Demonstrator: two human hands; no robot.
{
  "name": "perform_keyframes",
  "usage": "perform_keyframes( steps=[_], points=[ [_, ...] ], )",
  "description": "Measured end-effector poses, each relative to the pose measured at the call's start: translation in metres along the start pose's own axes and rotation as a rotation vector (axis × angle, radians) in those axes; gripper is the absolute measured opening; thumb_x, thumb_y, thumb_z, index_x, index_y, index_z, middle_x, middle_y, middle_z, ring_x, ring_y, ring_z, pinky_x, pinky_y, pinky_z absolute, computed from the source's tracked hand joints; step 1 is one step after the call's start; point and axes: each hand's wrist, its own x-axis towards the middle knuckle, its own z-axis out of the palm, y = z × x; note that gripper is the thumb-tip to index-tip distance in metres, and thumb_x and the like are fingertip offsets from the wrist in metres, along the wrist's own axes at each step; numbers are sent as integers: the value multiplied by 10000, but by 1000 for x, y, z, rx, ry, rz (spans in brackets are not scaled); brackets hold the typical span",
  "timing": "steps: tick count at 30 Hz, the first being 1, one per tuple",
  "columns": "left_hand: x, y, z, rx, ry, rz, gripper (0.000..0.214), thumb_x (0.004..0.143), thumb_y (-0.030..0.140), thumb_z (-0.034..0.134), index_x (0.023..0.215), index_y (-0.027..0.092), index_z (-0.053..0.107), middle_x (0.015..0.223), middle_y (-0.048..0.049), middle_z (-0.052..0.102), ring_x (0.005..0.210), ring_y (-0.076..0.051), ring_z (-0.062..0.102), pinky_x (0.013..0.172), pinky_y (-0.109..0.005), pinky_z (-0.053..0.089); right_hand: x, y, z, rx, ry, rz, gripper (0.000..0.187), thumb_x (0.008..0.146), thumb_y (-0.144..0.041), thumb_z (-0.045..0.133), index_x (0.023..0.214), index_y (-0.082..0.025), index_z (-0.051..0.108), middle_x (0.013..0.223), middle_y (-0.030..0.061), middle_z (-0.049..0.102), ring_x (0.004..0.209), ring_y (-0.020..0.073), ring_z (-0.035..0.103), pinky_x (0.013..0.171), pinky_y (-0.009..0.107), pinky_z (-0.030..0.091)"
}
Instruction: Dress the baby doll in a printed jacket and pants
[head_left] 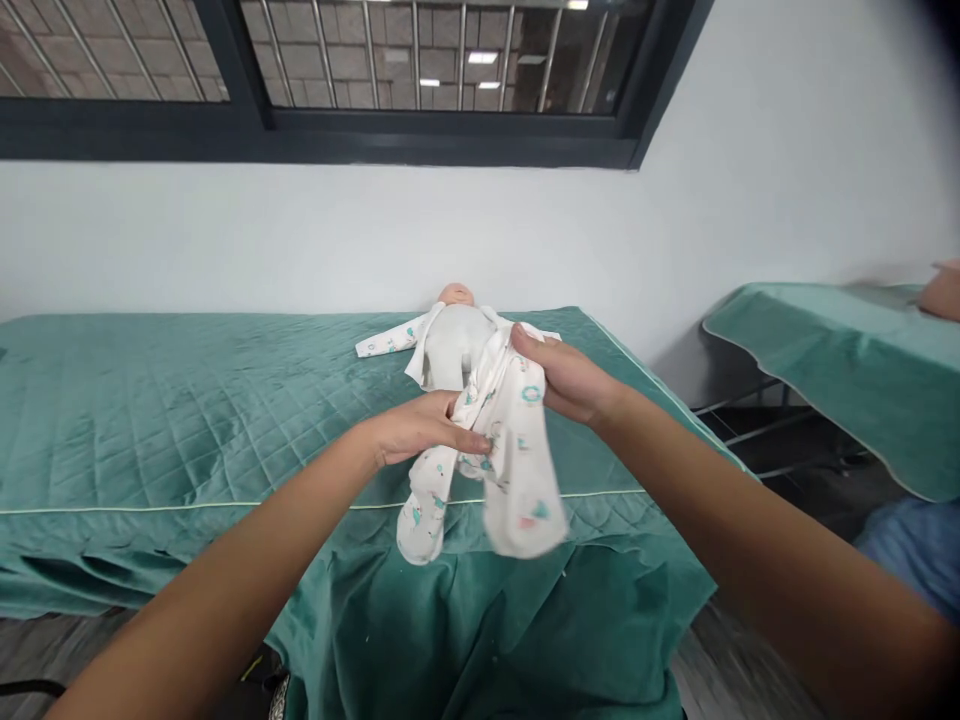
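Observation:
A baby doll (451,340) lies on its back on a green quilted bed (165,400), head toward the wall. It wears a white printed sleepsuit (510,450), open over the grey torso, with one sleeve spread to the left. My left hand (420,428) pinches the fabric of the left suit leg near the doll's hip. My right hand (571,378) grips the bunched fabric of the right suit leg, lifted above the bed. Both footed legs hang down toward me.
A second bed with a green cover (832,370) stands at the right, across a narrow gap of floor. A white wall and a dark-framed window (450,130) are behind. Something blue (919,550) lies low at the right edge.

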Motion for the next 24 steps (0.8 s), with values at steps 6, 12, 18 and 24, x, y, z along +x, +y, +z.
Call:
perform_keyframes(
  steps=[6, 12, 18, 24],
  points=[
    [7, -1, -9, -314, 274, 331, 434, 754, 309, 782, 1143, 147, 672, 1080, -102, 748, 983, -250, 714, 918, -357, 548, -6, 10, 1, 62, -105, 39, 508, 742, -537, 789, 1089, -174, 712, 1078, 100, 746, 993, 230, 701, 866, 325, 572],
    [15, 7, -11, -370, 238, 290, 435, 834, 301, 696, 1240, 160, 628, 1142, -114, 733, 1044, -275, 701, 943, -407, 551, -1, 11, 2, -56, -127, 179, 422, 728, -345, 832, 1082, -146, 716, 1051, 110, 750, 930, 211, 709, 810, 305, 578],
    [36, 4, -14, -152, 315, 115, 399, 780, 267, 729, 1140, 106, 668, 1036, -159, 753, 876, -264, 731, 828, -386, 578, 5, 28, -15, -2, 238, 49, 340, 741, -337, 805, 1004, -140, 716, 1010, 122, 757, 840, 212, 706, 741, 306, 563],
    [69, -12, -11, 820, 388, -54, 191, 807, 244, 616, 914, 122, 716, 1095, -163, 738, 1131, -322, 650, 909, -353, 505, -21, 111, -26, -207, 420, 234, 340, 706, -467, 765, 836, -159, 708, 780, 88, 741, 737, 244, 683, 688, 374, 554]
  ],
)
